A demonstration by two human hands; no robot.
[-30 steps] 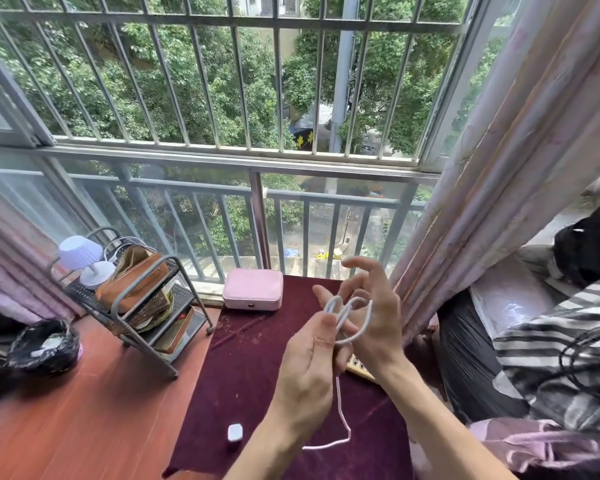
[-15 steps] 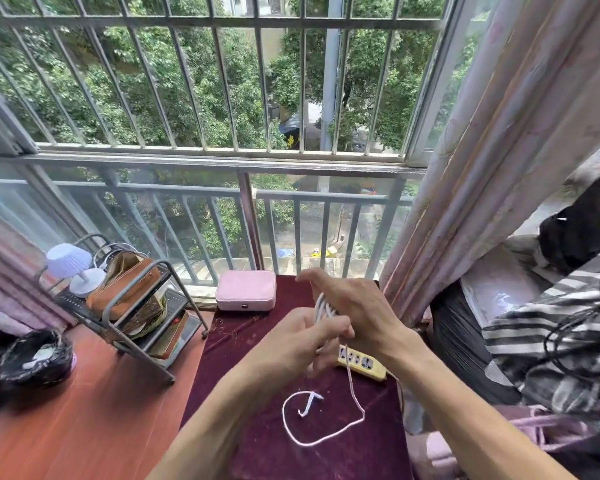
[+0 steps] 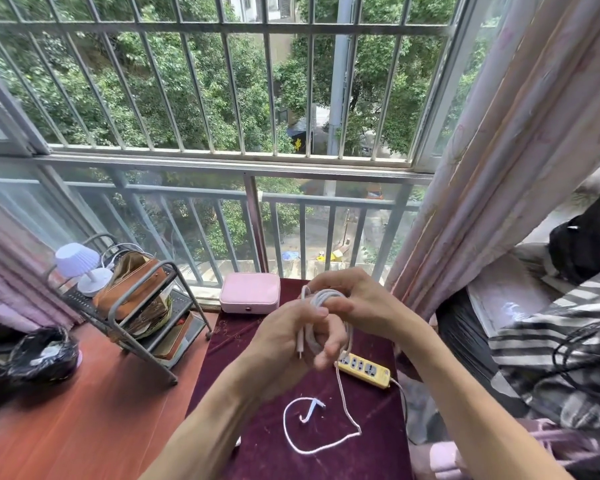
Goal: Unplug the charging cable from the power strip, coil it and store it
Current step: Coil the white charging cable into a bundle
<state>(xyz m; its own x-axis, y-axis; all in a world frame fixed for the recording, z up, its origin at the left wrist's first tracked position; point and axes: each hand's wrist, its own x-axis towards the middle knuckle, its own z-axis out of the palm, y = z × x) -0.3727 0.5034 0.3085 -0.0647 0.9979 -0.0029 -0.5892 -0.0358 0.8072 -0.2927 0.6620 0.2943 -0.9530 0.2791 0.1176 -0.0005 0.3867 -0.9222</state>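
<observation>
A white charging cable is partly wound into several loops between my hands, above the dark red cloth. My left hand grips the bundle of loops, and one connector end hangs below its fingers. My right hand closes over the top of the coil. The loose tail of the cable drops down and curves across the cloth, ending in a small plug. The yellow power strip lies on the cloth just below my hands, with no plug showing in its sockets.
A pink box stands at the cloth's far edge by the window railing. A metal rack with a brown bag and a small lamp sits left. A black-bagged bin lies far left. Curtain and striped bedding crowd the right.
More cable has gathered into the coil in my hands, and the loose tail on the cloth has grown shorter. Both hands have dropped closer to the power strip.
</observation>
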